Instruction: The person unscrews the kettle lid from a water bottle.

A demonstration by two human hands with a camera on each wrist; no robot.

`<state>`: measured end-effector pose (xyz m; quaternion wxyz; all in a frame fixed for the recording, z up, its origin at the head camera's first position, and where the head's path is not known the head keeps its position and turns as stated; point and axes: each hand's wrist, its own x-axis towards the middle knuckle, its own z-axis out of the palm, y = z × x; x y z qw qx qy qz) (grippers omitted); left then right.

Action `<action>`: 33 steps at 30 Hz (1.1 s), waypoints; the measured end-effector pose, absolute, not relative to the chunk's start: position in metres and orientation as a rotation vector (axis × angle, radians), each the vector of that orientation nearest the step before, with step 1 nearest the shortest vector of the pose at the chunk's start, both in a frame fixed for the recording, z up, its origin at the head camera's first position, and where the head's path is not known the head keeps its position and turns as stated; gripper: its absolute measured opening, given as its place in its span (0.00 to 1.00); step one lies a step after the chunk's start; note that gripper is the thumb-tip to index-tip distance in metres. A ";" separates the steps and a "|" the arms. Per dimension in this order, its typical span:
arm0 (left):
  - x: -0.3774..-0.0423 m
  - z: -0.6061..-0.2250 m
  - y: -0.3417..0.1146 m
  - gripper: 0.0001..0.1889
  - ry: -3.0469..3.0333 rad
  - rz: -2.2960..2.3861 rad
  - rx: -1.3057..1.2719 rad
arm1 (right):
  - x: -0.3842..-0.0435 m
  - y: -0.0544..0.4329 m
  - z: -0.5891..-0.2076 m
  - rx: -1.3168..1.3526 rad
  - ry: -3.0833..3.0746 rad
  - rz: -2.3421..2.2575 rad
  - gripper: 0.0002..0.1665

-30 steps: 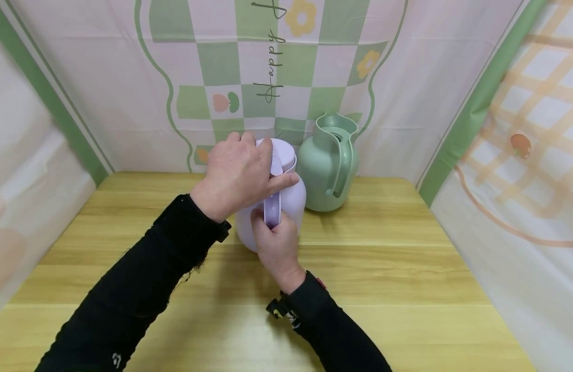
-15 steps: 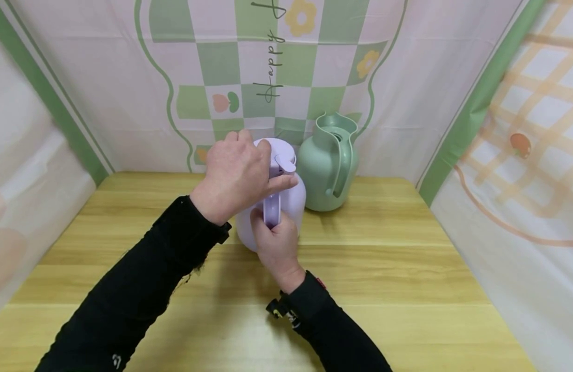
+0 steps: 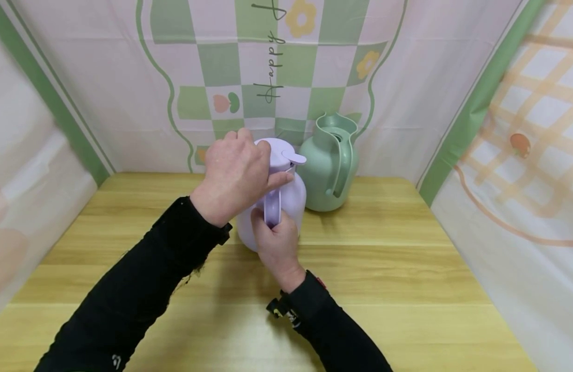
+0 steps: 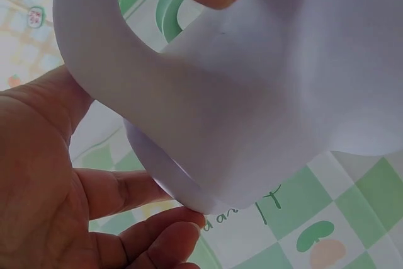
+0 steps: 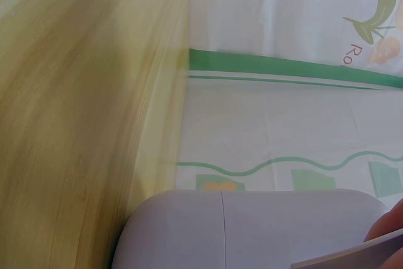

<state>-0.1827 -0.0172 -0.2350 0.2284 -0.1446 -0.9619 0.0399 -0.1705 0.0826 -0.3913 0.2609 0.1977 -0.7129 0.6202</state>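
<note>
A lilac thermos jug (image 3: 295, 199) stands upright on the wooden table. My right hand (image 3: 279, 248) grips its handle (image 3: 273, 206) low down, thumb uppermost. Over the jug's top left, my left hand (image 3: 237, 173) holds the round lid (image 3: 274, 148), its fingers bent down the lid's far side and its thumb stretched across above the handle. The lid's tab (image 3: 295, 158) points right, off the line of the handle. In the left wrist view, fingertips (image 4: 192, 218) touch the lid's rim beside the handle. The right wrist view shows the jug's lower body (image 5: 189, 231).
A green thermos jug (image 3: 323, 173) stands close by on the right, its handle facing me and its wide spout top uncovered. Behind both jugs hangs a checked, printed cloth (image 3: 256, 57). More cloth walls flank the wooden table (image 3: 384, 289) on either side.
The lid has turned anticlockwise, its tab swinging from above the handle round to the right. The left hand has shifted only slightly; the right hand and both jugs stay put.
</note>
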 end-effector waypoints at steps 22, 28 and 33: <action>-0.191 -0.241 -0.024 0.35 -2.644 -0.115 -0.578 | -0.171 0.082 -0.391 0.542 -1.930 1.728 0.25; -0.190 -0.242 -0.024 0.35 -2.645 -0.153 -0.593 | -0.170 0.082 -0.391 0.539 -1.934 1.728 0.25; -0.186 -0.242 -0.024 0.34 -2.604 -0.112 -0.613 | -0.170 0.082 -0.391 0.543 -1.932 1.715 0.25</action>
